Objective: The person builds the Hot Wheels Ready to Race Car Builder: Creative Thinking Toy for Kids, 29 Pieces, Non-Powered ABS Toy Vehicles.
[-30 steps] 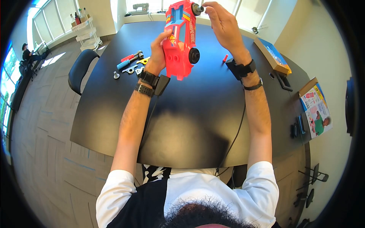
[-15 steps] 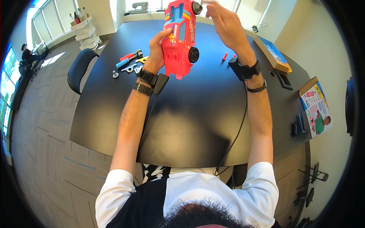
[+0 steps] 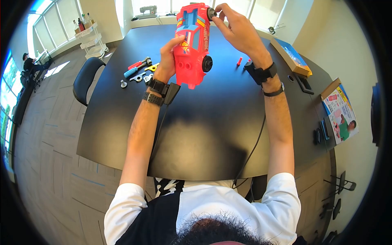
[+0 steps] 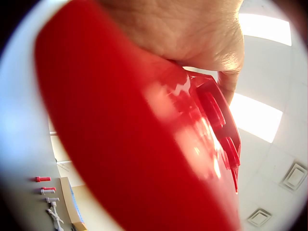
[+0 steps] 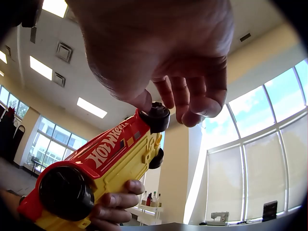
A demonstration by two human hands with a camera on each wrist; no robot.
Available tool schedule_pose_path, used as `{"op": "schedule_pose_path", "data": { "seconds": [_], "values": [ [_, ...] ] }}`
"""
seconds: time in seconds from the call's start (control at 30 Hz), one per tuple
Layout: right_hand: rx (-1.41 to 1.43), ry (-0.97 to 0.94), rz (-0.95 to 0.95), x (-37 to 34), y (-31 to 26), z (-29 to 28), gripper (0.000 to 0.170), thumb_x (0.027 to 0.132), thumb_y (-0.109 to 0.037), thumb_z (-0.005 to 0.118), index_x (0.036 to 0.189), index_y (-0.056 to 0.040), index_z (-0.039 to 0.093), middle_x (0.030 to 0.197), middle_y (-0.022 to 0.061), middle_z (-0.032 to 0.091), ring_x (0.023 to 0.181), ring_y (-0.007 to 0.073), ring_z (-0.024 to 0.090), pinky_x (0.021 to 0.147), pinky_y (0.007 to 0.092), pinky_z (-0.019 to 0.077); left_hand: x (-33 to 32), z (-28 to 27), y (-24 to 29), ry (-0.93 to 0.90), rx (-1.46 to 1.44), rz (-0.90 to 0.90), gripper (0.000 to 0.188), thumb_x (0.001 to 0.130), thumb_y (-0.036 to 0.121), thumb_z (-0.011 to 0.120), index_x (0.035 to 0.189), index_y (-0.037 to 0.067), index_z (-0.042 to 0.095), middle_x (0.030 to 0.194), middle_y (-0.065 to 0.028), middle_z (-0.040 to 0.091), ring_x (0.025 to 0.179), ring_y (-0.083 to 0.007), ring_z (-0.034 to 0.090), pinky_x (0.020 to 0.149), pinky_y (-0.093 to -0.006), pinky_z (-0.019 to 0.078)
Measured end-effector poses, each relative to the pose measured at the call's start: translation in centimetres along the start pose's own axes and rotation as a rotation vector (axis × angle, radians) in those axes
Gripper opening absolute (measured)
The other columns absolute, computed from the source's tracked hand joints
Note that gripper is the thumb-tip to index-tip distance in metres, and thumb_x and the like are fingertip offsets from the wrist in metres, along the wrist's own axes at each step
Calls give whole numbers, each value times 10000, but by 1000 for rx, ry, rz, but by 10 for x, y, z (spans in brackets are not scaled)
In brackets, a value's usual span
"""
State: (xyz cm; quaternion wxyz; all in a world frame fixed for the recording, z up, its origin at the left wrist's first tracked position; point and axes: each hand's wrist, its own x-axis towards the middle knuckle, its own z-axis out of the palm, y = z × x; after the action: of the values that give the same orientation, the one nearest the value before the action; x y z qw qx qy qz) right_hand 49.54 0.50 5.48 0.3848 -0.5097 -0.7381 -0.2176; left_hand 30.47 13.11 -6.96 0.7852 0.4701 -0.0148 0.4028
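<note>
A red toy car (image 3: 188,73) with a yellow underside (image 5: 126,179) and black wheels is held up over the table, wheel side facing right. My left hand (image 3: 166,61) grips its left side, the thumb on top and the fingers (image 5: 115,201) curled beneath. At the far end, my right hand (image 3: 244,37) pinches the hub of the far wheel (image 3: 211,14) between thumb and index finger. The other fingers of that hand are loosely bent, as the right wrist view shows. Nearer to me is a second wheel (image 3: 207,63). In the left wrist view the red body hides most of my left fingers.
On the black table (image 3: 196,143), left of the car, lie a blue-handled tool (image 3: 130,73), a yellow piece (image 3: 152,67), a grey wrench-shaped piece (image 3: 139,77) and a grey bolt (image 3: 123,83). A red bolt (image 3: 239,61) lies by my right wrist. Right: an open box (image 3: 290,57) and a printed box (image 3: 339,114).
Half a second ago my right fingers were off the far wheel; now they are back on its hub. The car has shifted slightly toward me, still in my left hand.
</note>
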Motion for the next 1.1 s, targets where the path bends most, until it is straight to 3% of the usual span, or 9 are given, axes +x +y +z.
{"op": "schedule_pose_path", "data": {
  "seconds": [0.27, 0.47, 0.57, 0.63, 0.73, 0.87, 0.9, 1.0, 1.1],
  "values": [
    [-1, 6, -39, -1, 21, 17, 275, 1090, -315, 518, 1089, -40, 527, 961, 165, 684, 852, 426, 664, 728, 504, 523, -3, 5, -1, 8, 42, -9, 551, 967, 409, 666, 1311, -12, 578, 1169, -158, 729, 985, -232, 744, 884, -369, 614],
    [40, -54, 151, -2, 19, 15, 413, 1095, -431, 522, 1128, -21, 560, 1009, 178, 694, 736, 320, 688, 674, 444, 527, -3, 9, -1, -14, 96, -3, 562, 959, 403, 673, 1320, -17, 573, 1159, -159, 733, 976, -232, 750, 871, -361, 618],
    [274, 219, 82, -6, 20, 22, 686, 1059, -647, 480, 1231, 3, 611, 917, 169, 710, 683, 247, 699, 615, 401, 552, 0, 6, -3, -19, 148, 39, 564, 957, 402, 676, 1321, -17, 575, 1156, -158, 734, 972, -228, 751, 853, -350, 622],
    [432, -315, 396, -11, 20, 17, 934, 977, -825, 416, 1279, 25, 657, 889, 161, 730, 694, 229, 721, 560, 368, 573, 3, 5, -4, -40, 172, 62, 562, 956, 401, 677, 1320, -15, 578, 1154, -157, 734, 969, -224, 751, 843, -345, 623],
    [490, -572, 537, -20, 30, 11, 1027, 923, -905, 360, 1236, 7, 712, 915, 180, 743, 734, 227, 741, 531, 355, 587, 5, 7, -2, 9, 252, 98, 558, 961, 419, 680, 1319, 2, 584, 1154, -149, 732, 958, -212, 751, 828, -335, 624],
    [448, -494, 442, -48, 12, 18, 872, 977, -765, 506, 1213, 51, 703, 1015, 175, 759, 677, 221, 730, 564, 346, 595, 7, 12, -4, 125, 345, 169, 564, 999, 468, 647, 1337, 22, 581, 1186, -127, 723, 1017, -199, 740, 868, -324, 609],
    [442, -594, 512, -50, 7, 19, 764, 1003, -606, 624, 1394, 51, 594, 1133, 150, 737, 832, 189, 740, 604, 323, 611, 9, 14, -5, 158, 367, 191, 566, 1019, 483, 625, 1348, 24, 578, 1206, -123, 719, 1049, -197, 734, 883, -320, 604],
    [357, -507, 400, -76, 12, 38, 774, 988, -525, 700, 1486, 32, 498, 1153, 149, 726, 878, 200, 740, 644, 329, 629, 19, 9, -11, 161, 246, 190, 594, 1053, 515, 572, 1389, 25, 568, 1276, -127, 706, 1143, -200, 707, 927, -336, 591],
    [629, -430, 454, -84, 9, 35, 776, 997, -451, 725, 1537, 15, 420, 1162, 169, 717, 860, 199, 743, 646, 322, 629, 16, -1, 3, -23, 84, 121, 654, 1063, 551, 539, 1440, 17, 536, 1335, -135, 687, 1217, -222, 677, 992, -383, 579]
  ]
}}
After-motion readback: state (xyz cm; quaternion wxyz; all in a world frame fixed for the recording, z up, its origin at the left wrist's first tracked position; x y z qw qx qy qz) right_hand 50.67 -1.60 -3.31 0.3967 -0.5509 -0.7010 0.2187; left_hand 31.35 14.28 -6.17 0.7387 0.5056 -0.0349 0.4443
